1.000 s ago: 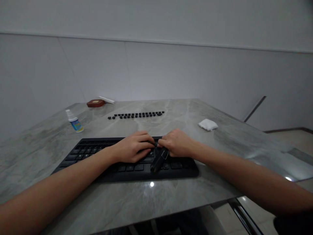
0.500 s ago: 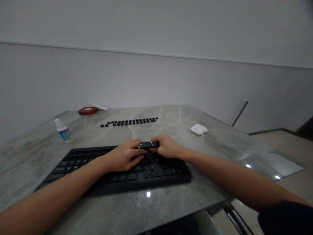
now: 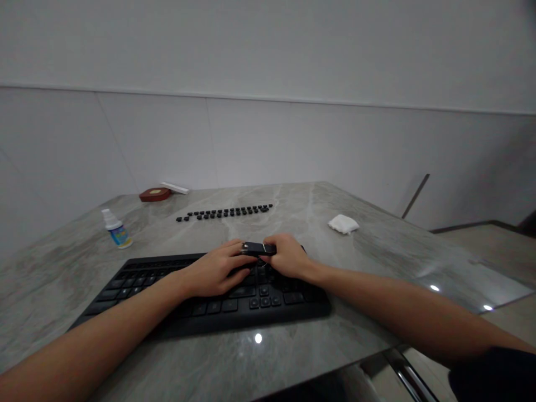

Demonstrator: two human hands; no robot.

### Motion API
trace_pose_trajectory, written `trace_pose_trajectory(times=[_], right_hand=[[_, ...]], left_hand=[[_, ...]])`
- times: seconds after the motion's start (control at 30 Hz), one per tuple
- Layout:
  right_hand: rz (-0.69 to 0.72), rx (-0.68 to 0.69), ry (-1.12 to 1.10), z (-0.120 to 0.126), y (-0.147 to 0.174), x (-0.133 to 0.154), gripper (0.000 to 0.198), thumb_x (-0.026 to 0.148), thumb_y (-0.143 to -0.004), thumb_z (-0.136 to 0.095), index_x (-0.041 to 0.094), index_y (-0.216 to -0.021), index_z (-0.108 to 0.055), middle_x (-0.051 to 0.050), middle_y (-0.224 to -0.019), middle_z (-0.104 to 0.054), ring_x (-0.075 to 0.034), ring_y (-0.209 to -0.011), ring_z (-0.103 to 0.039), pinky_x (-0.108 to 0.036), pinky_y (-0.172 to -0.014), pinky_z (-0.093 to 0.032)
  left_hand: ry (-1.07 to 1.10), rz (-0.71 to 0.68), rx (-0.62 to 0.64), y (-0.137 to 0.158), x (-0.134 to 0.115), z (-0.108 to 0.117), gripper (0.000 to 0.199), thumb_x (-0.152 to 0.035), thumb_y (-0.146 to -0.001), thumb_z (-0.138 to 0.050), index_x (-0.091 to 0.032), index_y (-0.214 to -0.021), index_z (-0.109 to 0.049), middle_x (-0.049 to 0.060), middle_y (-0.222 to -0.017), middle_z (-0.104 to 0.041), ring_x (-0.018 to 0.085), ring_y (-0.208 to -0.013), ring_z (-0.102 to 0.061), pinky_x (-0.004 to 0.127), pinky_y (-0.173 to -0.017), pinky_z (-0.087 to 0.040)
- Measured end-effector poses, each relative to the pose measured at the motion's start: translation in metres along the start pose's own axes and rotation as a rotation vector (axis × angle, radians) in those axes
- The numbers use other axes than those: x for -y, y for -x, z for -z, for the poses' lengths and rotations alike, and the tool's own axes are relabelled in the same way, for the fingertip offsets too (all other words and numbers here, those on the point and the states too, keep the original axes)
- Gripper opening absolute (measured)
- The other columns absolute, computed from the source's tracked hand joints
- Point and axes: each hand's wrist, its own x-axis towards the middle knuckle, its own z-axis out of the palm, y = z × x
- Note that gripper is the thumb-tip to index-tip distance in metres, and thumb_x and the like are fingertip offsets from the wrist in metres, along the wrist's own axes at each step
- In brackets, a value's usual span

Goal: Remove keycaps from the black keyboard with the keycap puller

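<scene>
Black tool in right grip, low over keyboard

Clock is centred on the hands, twelve pointing away from me. Fingers first: my right hand [image 3: 288, 257] is curled tight round a small black tool [image 3: 257, 249], held roughly level, its far end toward nine, probably so both hands can reach it. My left hand [image 3: 218, 269] lies palm-down, fingers bent and partly spread by that end; can't tell from my feed whether they pinch it or only touch. That pose likely also steadies the keyboard [image 3: 245, 314], directly beneath both hands, running out toward nine, flat on the table [image 3: 188, 368]. Around eleven to twelve: loose keycaps [image 3: 226, 214] in two rows, presumably lined up to keep their order. Spray bottle [image 3: 118, 233] standing at ten, white wad [image 3: 343, 224] at two; both seem parked aside but reachable. Far at eleven: brown box [image 3: 154, 195], white strip [image 3: 176, 188] by it, touching or not unclear.
</scene>
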Motion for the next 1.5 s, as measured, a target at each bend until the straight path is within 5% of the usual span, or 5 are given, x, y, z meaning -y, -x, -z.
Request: trace_pose_trajectory(times=[0.17, 0.43, 0.77, 1.1, 1.5], right_hand=[[0.101, -0.024, 0.116, 0.001, 0.006, 0.002, 0.02, 0.013, -0.065, -0.055, 0.019, -0.078, -0.069, -0.004, -0.068, -0.066, -0.017, -0.063, -0.055, -0.025, -0.055, -0.03], [-0.159, 0.037, -0.288, -0.003, -0.009, -0.003, 0.018, 0.016, -0.065, -0.06, 0.019, -0.078, -0.071, 0.0, -0.071, -0.067, -0.017, -0.07, -0.059, -0.024, -0.062, -0.039], [-0.063, -0.051, -0.53, -0.011, -0.008, -0.007, 0.014, 0.01, -0.059, -0.056, 0.016, -0.061, -0.069, 0.001, -0.061, -0.064, -0.015, -0.064, -0.057, -0.024, -0.061, -0.041], [-0.055, -0.09, -0.617, -0.013, -0.005, -0.006, 0.019, 0.007, -0.057, -0.054, 0.015, -0.056, -0.071, 0.002, -0.049, -0.057, -0.011, -0.053, -0.05, -0.021, -0.053, -0.036], [0.075, -0.154, -0.617, -0.011, -0.001, -0.003, 0.022, 0.005, -0.062, -0.049, 0.016, -0.058, -0.068, 0.003, -0.054, -0.06, -0.011, -0.054, -0.055, -0.021, -0.056, -0.042]], left_hand=[[0.007, 0.029, 0.018, 0.0, 0.0, 0.0, 0.027, -0.022, -0.092, -0.047, -0.016, -0.115, -0.06, 0.012, -0.114, -0.058, 0.023, -0.107, -0.054, 0.043, -0.096, -0.048], [0.009, -0.026, 0.019, -0.002, -0.001, 0.001, 0.034, -0.021, -0.093, -0.046, -0.018, -0.125, -0.056, 0.012, -0.129, -0.053, 0.025, -0.12, -0.049, 0.045, -0.104, -0.043], [-0.023, 0.019, 0.216, -0.002, 0.004, 0.001, 0.047, -0.032, -0.099, -0.039, -0.025, -0.145, -0.033, 0.005, -0.152, -0.031, 0.027, -0.143, -0.02, 0.049, -0.115, -0.025], [0.04, 0.07, 0.28, -0.002, 0.005, 0.0, 0.047, -0.028, -0.101, -0.031, -0.026, -0.148, -0.027, 0.001, -0.152, -0.03, 0.025, -0.144, -0.019, 0.046, -0.115, -0.026], [0.035, 0.007, -0.02, -0.002, 0.003, -0.009, 0.041, -0.023, -0.095, -0.049, -0.023, -0.135, -0.048, 0.009, -0.131, -0.058, 0.023, -0.127, -0.049, 0.042, -0.104, -0.045]])
